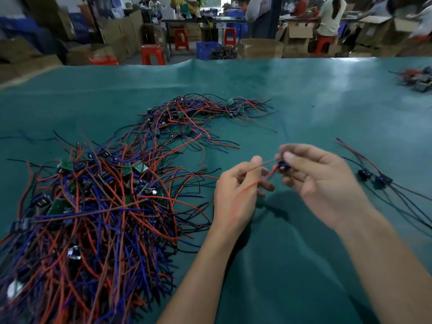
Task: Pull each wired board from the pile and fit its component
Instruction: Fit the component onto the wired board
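Both bare hands are raised above the teal-green cloth table cover, close together near the middle of the view. The right hand has its thumb and fingers curled round a small dark blue wired board, pinching it at the fingertips; motion blur hides the board's detail. A thin red wire runs from that board down and left across the left hand, whose fingers curl round the wire and a second, darker strand, holding them taut. To the left lies the big tangled pile of red, blue and black wires with small green boards, spreading from the near left edge up toward the table's middle, where a thinner, looser tail of the same wired boards trails off. To the right of the hands, two small dark wired pieces with black leads lie side by side on the cloth, well apart from the pile. At the far right edge sits a blurred heap of red and grey parts. Beyond the table stand red plastic stools, cardboard boxes and seated people at benches
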A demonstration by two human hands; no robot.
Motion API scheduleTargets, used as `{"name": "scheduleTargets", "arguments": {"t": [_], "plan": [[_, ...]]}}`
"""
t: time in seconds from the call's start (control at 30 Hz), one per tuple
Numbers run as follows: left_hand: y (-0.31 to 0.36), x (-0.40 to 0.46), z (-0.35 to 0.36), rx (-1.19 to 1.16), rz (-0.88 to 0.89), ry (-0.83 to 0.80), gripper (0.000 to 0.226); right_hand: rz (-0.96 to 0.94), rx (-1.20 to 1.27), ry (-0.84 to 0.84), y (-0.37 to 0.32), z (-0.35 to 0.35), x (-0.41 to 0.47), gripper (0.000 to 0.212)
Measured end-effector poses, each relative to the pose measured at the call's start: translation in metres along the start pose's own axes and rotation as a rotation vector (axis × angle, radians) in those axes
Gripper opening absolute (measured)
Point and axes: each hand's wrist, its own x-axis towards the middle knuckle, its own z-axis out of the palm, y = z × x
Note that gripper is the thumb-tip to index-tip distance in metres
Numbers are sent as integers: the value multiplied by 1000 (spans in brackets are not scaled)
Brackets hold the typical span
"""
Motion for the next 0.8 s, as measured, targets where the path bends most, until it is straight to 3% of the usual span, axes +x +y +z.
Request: {"name": "scheduleTargets", "arguments": {"t": [0.2,0.4,0.6,0.8], "plan": [[2,-3,-4,97,27,-133,16,-103,-152,236,25,5,7,12],[-1,-2,-4,183,66,-81,19,-97,-225,54,22,2,7,26],[-6,-2,-3,263,60,-103,22,-215,-503,105,23,-1,6,23],[-9,-1,-3,229,56,-106,12,-154,-285,270,22,-3,8,12]]}}
